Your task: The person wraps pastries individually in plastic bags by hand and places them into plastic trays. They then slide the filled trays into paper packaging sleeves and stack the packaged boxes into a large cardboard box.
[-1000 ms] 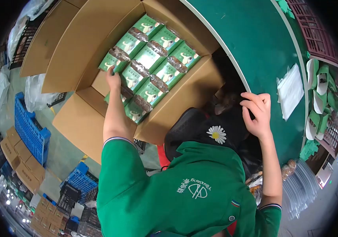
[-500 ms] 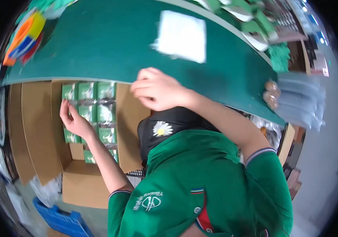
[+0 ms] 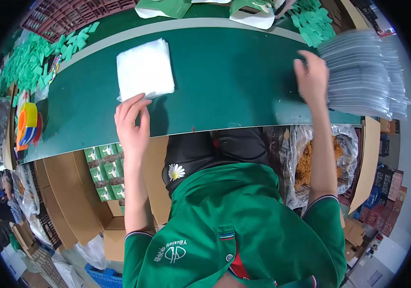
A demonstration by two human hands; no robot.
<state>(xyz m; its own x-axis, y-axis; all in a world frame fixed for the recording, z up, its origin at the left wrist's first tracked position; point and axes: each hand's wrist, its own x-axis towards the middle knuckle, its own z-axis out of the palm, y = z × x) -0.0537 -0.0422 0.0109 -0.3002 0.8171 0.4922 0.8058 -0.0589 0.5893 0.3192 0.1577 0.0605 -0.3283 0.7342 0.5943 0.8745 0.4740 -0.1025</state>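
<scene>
My left hand (image 3: pixel 132 122) is over the green table (image 3: pixel 215 81), its fingers apart at the lower edge of a stack of white plastic sheets (image 3: pixel 145 69); whether they touch is unclear. At the right, my right hand (image 3: pixel 311 77) is beside a stack of clear plastic trays (image 3: pixel 359 72), thumb and fingers apart, holding nothing. Below the table's edge at the left, an open cardboard box (image 3: pixel 66 192) contains rows of green packs (image 3: pixel 107 170), partly hidden by my left arm.
Rolls of coloured tape (image 3: pixel 27 126) stand at the table's left end. Green pieces (image 3: pixel 23 62) are heaped beyond it. Green-and-white cartons (image 3: pixel 253 12) lie at the far edge. A lined box of brown shredded food (image 3: pixel 306 165) is below the table at right.
The view has turned from the box to the table. My left hand has left the packs in the box for the white sheets; my right hand has moved right, to the clear trays.
</scene>
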